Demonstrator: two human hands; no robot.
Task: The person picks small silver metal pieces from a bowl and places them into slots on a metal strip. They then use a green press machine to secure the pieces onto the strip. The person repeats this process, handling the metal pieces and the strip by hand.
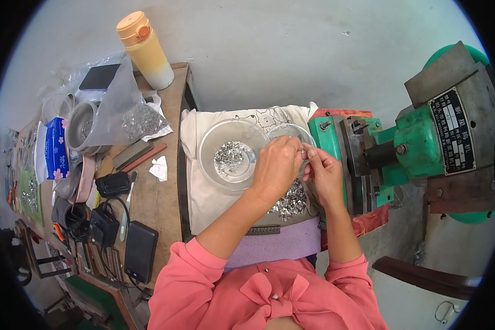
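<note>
My left hand [278, 164] and my right hand [325, 171] meet at the fingertips, both closed in a pinch. Whatever lies between the fingers is too small to make out. Behind and partly under them is a smaller clear bowl [289, 127], mostly covered by the hands. To its left stands a larger clear plastic bowl [204, 168] with small shiny metal pieces [231, 158] at its bottom. Below my hands, a loose heap of similar metal pieces [292, 204] is spread on the cloth [203, 212].
A green press machine [418, 140] stands close on the right. On the left, a wooden table [165, 146] carries a yellow bottle [146, 52], a plastic bag of metal bits [142, 122], a tissue pack [56, 148], a black power bank [141, 256] and cables. A purple mat [280, 242] lies nearest me.
</note>
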